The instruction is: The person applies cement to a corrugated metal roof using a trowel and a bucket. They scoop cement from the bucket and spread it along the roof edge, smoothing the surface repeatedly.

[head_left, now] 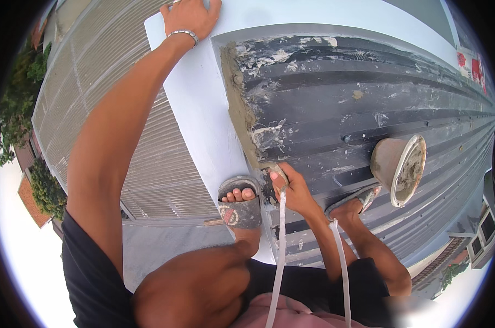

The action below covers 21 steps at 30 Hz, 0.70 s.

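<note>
Mortar strip (241,109): grey-brown
Ledge (190,106): bluish white
Ridged roof (324,101): dark grey, streaked and flecked whitish
Slatted panel (113,71): grey-beige, finely striped
Bucket (385,158): dull beige, whitish-rimmed
Sandal (246,213): dark grey, red-and-pale emblem
Shorts (307,281): black
Cords (280,235): white

Left hand (192,23) on white parapet (191,112); right hand (295,192) beside parapet, gripping partly hidden tool (280,179); mortar strip (239,112) along parapet; bucket (385,158) right of parapet on corrugated roofing (324,101).

They wear grey sandals (239,215), a bracelet (185,35), apparently black shorts (305,280).
</note>
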Each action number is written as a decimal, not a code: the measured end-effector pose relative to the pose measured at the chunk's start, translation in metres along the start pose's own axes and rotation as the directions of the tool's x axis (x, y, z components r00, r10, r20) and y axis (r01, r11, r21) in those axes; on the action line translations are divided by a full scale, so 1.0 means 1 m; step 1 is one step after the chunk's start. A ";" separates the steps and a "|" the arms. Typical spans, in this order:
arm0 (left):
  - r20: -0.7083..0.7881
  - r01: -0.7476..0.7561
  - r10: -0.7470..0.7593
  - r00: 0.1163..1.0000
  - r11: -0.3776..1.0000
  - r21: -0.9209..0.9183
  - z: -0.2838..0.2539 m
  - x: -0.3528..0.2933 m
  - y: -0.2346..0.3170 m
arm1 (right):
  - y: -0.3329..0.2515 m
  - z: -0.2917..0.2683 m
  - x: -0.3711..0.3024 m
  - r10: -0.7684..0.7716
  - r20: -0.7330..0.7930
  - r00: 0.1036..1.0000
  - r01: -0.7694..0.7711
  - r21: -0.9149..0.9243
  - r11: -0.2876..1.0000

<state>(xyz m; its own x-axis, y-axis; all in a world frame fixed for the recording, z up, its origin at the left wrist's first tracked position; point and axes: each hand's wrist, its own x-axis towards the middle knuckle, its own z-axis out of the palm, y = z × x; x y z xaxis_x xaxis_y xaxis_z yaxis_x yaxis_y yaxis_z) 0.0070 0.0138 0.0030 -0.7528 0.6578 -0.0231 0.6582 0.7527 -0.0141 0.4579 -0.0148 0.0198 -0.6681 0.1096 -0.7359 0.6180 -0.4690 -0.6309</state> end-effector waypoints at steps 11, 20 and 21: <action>-0.175 -0.080 0.084 0.981 0.996 0.031 0.010 -0.062 -0.035 | -0.066 -0.008 0.020 0.022 -0.142 0.990 -0.012 0.069 0.998; -0.134 -0.017 0.007 0.991 0.997 -0.076 0.004 -0.116 -0.017 | -0.072 0.024 0.078 -0.243 -0.120 0.963 0.224 -0.154 0.962; -0.134 -0.012 0.000 0.991 0.996 -0.090 0.004 -0.117 -0.017 | -0.071 0.025 0.079 -0.251 -0.125 0.960 0.230 -0.157 0.960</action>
<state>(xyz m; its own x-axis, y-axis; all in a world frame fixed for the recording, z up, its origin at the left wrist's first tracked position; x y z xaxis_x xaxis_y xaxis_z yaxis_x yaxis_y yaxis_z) 0.0835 -0.0763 0.0015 -0.7473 0.6552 0.1108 0.6637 0.7442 0.0760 0.3505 0.0056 0.0127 -0.7446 0.3321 -0.5790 0.5046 -0.2878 -0.8140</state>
